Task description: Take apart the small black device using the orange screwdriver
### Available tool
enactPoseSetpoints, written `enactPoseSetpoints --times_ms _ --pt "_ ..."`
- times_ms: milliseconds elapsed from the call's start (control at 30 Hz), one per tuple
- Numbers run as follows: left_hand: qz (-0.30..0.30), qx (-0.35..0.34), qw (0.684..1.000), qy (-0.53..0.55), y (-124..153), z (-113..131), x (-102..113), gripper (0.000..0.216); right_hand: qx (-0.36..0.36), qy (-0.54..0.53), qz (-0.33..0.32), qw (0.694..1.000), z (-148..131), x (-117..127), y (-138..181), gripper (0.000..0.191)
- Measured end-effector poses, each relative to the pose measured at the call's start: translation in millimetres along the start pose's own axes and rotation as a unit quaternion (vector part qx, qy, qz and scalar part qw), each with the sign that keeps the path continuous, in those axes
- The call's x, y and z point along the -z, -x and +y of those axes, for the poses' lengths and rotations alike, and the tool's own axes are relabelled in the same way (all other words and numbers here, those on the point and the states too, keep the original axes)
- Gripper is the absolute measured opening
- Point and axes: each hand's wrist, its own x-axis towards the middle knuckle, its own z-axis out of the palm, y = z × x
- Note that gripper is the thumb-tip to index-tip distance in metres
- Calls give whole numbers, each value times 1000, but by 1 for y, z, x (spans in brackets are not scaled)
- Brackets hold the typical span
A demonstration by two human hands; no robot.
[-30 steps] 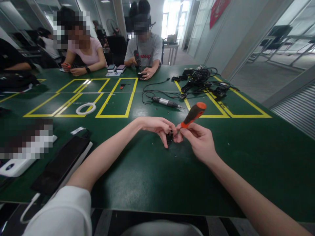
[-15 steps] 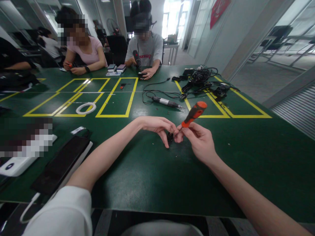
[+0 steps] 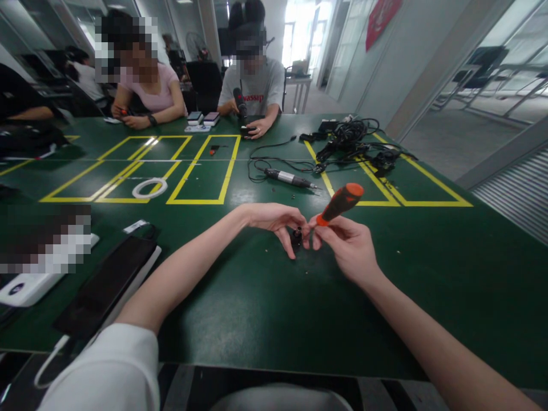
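My left hand (image 3: 278,221) pinches a small black part (image 3: 296,236) that rests on the green table (image 3: 265,308) in the middle of the view. My right hand (image 3: 346,242) grips an orange and black screwdriver (image 3: 340,202), handle tilted up to the right, tip down at the black part. The two hands touch at the fingertips around the part. A few tiny screws lie on the table near the hands.
An electric screwdriver (image 3: 287,178) with its cable lies beyond my hands. A tangle of black cables (image 3: 353,142) sits at the back right. A black flat device (image 3: 107,285) and a white box (image 3: 25,288) lie at the left. Two people work at the far edge.
The screwdriver handle has shifted slightly up and to the right. My hands stay on the black part at almost the same spot.
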Motion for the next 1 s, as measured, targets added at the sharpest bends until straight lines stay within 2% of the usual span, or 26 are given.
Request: enactPoseSetpoints --times_ms 200,367,567,767,1000 --pt "4 -18 1000 0 -1 -2 -1 28 -12 -33 2 999 1 -3 2 32" --pt "15 -32 999 12 0 -4 -1 16 -22 -5 14 1000 -1 -4 2 31" --pt "17 -25 999 28 0 -8 3 13 -21 -8 -3 1000 -2 -3 1 34" --pt "11 -11 1000 19 0 -8 4 21 -20 -23 11 999 0 -5 4 27" --pt "2 -2 1000 8 -2 -13 7 24 -33 -7 -19 999 1 -2 2 32"
